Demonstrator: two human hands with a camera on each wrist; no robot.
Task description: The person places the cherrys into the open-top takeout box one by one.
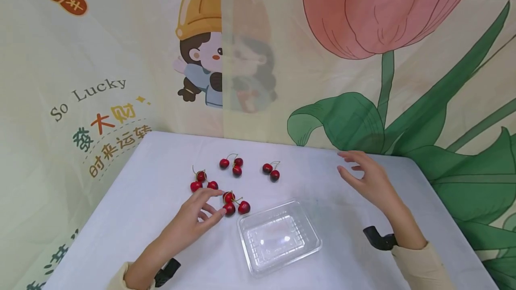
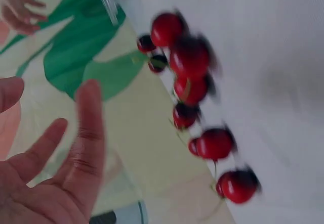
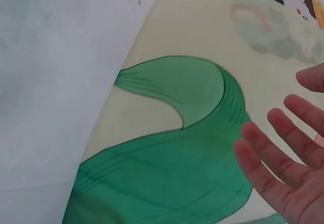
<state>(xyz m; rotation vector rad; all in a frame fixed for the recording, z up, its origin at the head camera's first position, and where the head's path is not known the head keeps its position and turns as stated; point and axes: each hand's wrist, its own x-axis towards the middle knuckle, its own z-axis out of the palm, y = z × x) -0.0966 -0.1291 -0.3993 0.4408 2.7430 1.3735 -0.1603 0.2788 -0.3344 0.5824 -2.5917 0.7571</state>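
Red cherries with green stems lie in small groups on the white table. My left hand (image 1: 195,218) hovers with parted fingers beside the nearest group of cherries (image 1: 243,207); contact cannot be made out. In the left wrist view its fingers (image 2: 88,153) hold nothing, and the cherries (image 2: 190,57) appear beyond them, blurred. A clear plastic container (image 1: 240,236) sits right of that group, with nothing visible inside. Over the table's right side, my right hand (image 1: 368,180) is raised with loosely bent fingers. Nothing is in its fingers (image 3: 263,176) in the right wrist view.
Farther back lie a cherry pair (image 1: 274,175), a group of three cherries (image 1: 237,171) and another group (image 1: 196,186) to the left. A printed cloth (image 1: 258,124) hangs along the table's back edge. Each wrist carries a black camera mount (image 1: 380,238).
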